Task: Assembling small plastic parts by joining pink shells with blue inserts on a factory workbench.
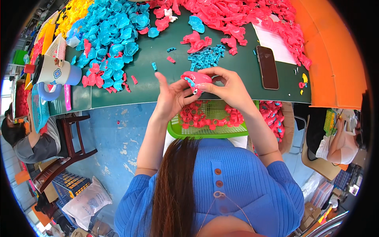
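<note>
Both my hands meet over the near edge of the green table around a pink plastic toy part point(196, 78) with a small blue piece on its side. My right hand point(227, 85) grips it from the right, fingers over the top and thumb against the near side. My left hand point(171, 93) steadies its left side with the fingers, its thumb sticking up. Just beyond lies a heap of small blue clip-like pieces point(206, 57). Several loose pink parts point(194, 42) rest past that heap. Below my hands is a green basket point(213, 132) with pink ring-shaped pieces inside.
Large piles of blue shells point(112, 33) and pink parts point(221, 14) cover the far table point(158, 59). A phone point(267, 68) lies at right beside white paper point(276, 43). A white-and-blue tumbler point(57, 71) stands at left. An orange panel point(331, 59) borders the right. Other people sit at both sides.
</note>
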Tool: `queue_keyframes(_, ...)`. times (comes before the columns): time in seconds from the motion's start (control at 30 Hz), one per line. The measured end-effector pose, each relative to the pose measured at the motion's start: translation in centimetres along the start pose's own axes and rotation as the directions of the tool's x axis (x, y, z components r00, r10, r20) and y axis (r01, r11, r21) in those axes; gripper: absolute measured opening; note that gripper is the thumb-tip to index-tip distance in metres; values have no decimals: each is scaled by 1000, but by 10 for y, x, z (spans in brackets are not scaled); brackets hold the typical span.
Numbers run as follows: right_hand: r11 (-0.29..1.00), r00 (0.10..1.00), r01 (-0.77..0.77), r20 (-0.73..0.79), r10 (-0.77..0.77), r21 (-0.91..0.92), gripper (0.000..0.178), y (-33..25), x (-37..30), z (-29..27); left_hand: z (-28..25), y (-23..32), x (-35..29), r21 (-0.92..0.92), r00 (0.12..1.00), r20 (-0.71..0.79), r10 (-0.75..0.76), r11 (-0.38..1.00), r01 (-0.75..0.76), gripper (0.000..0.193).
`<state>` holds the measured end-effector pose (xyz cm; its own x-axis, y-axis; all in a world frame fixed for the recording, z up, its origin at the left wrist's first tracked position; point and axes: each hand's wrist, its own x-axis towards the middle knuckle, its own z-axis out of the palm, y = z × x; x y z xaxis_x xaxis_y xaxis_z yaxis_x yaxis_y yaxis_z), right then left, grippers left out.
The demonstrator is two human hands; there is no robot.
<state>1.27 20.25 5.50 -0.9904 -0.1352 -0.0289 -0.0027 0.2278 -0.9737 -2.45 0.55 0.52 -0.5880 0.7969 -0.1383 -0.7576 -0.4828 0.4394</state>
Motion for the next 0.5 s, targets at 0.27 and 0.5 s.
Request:
queue_keyframes(0.27,994,999,-8,-47,14,112,40,-1,1,5,24,-19,-3,637,889,-100,447,715,-288,66)
queue_keyframes(0.5,998,994,37,-106,-31,52,40,-5,-2,10,20,-18,-1,642,877,-126,464,712,-285,58)
